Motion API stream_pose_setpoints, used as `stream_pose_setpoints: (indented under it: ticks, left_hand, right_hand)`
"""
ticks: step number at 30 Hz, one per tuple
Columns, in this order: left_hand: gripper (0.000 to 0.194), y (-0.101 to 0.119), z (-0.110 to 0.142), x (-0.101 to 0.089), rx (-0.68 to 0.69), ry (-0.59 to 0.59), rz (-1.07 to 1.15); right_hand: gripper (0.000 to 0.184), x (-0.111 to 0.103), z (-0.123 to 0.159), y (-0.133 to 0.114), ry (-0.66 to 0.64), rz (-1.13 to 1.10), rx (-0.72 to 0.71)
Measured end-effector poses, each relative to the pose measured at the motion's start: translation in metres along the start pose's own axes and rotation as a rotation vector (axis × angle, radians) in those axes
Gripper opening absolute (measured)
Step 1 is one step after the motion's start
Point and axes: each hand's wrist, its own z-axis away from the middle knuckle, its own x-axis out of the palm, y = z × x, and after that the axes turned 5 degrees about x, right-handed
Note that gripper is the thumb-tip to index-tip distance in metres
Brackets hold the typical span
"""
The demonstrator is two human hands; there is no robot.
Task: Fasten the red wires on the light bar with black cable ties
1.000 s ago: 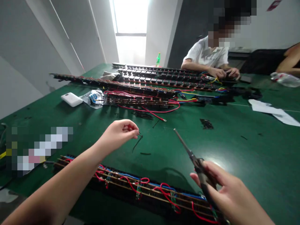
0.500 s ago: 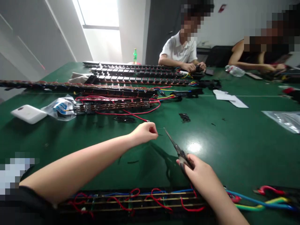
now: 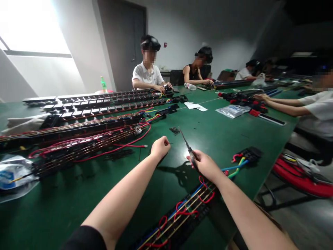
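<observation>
My left hand (image 3: 160, 147) is closed in a pinch above the green table. A thin dark strip (image 3: 170, 143) sticks out at its fingertips, too small to name. My right hand (image 3: 205, 163) is wrapped round a pair of scissors (image 3: 187, 146), whose narrow blades look shut and point up and away from me. The blade tips are apart from my left hand. Beneath my right forearm lies a long black strip assembly (image 3: 182, 211) with brass-coloured rods and looped red and blue wires. Beyond the hands is a small heap of black bits (image 3: 174, 130).
More long wired assemblies (image 3: 104, 111) lie on the table (image 3: 215, 139) at the left. A red cable (image 3: 125, 149) with a ring end and a plastic bag (image 3: 15, 177) are near them. White paper (image 3: 195, 106) and a flat bag (image 3: 232, 111) lie farther off. Several people sit around.
The view has swung to the right, showing more people and the table's right edge. My left hand keeps its pinch, and my right hand still holds the scissors.
</observation>
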Motion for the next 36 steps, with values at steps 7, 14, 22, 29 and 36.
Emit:
stream_pose_setpoints:
  ticks: [7, 14, 22, 29, 36]
  left_hand:
    - [0.038, -0.006, 0.0, 0.005, 0.006, -0.023, -0.08]
    - [0.037, 0.001, -0.003, 0.008, 0.007, -0.033, -0.173]
    - [0.036, 0.021, -0.044, 0.022, 0.051, 0.062, -0.248]
    - [0.036, 0.028, -0.076, 0.035, 0.008, 0.116, -0.284]
    - [0.037, 0.025, -0.081, 0.034, -0.038, 0.201, -0.269]
  right_hand:
    - [0.034, 0.02, 0.002, -0.011, -0.106, -0.024, -0.047]
    - [0.027, -0.03, -0.007, -0.015, -0.279, -0.118, -0.082]
    - [0.046, -0.089, -0.07, 0.011, -0.204, -0.289, -0.025]
    - [0.044, -0.077, -0.057, 0.023, -0.397, -0.363, 0.002]
    - [0.032, -0.07, -0.067, 0.031, -0.352, -0.404, 0.017]
